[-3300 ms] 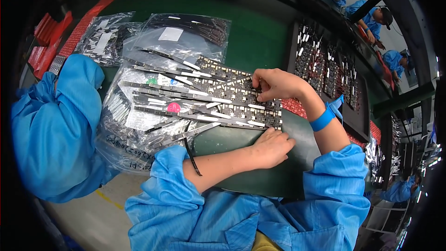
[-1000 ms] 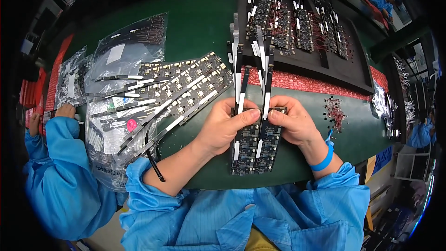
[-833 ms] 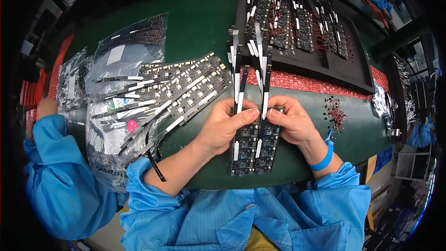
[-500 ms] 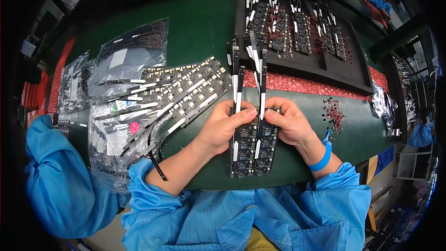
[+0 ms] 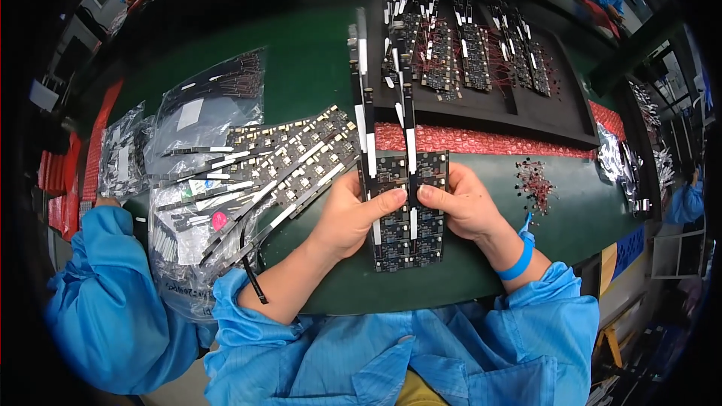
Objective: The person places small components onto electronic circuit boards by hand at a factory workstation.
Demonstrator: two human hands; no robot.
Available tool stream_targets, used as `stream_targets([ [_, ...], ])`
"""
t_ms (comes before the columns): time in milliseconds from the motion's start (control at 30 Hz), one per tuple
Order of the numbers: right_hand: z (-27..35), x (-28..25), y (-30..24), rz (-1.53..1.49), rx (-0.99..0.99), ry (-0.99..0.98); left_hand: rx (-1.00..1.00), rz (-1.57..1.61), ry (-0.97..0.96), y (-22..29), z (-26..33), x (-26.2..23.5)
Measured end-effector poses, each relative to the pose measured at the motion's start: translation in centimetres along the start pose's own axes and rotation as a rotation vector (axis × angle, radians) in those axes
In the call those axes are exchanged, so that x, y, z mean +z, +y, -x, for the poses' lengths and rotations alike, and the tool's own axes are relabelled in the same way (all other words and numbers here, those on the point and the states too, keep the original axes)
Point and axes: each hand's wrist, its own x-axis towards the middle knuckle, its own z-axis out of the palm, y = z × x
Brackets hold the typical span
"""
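Observation:
Between my two hands, a dark circuit board panel (image 5: 427,231) is held above the near edge of the green table. Long thin black strips with white sections (image 5: 369,124) lie along its face and stick out past its far edge. My left hand (image 5: 347,214) is closed on the panel's left side, thumb on its face. On the right side, my right hand (image 5: 470,207) grips it the same way, and the two thumb tips nearly meet by the middle strip. The fingers beneath the panel are hidden. A blue band (image 5: 520,259) circles my right wrist.
Left of the hands lie overlapping circuit board panels (image 5: 304,162) with similar strips, and clear plastic bags (image 5: 214,116). A black tray (image 5: 496,120) of wired boards stands beyond, with red bubble wrap (image 5: 466,141) before it. Small red-wired parts (image 5: 535,186) lie at right. Another person's blue sleeve (image 5: 113,278) is at far left.
The panel has shifted slightly up and left in view and shows more of its far part. My thumbs have moved lower on its face and closer together.

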Motion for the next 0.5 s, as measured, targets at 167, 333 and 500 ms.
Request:
stream_targets([
  [167, 0.03, -0.54, 0.03, -0.057, 0.035, -0.084, -0.022, 0.018, -0.072, 0.30, 0.06, 0.16],
  [333, -0.22, -0.81, 0.23, -0.105, 0.057, -0.137, -0.042, 0.013, -0.084, 0.23, -0.12, -0.11],
  [500, -0.39, -0.97, 0.48, -0.129, 0.075, -0.162, -0.063, 0.027, -0.080, 0.17, -0.15, -0.23],
])
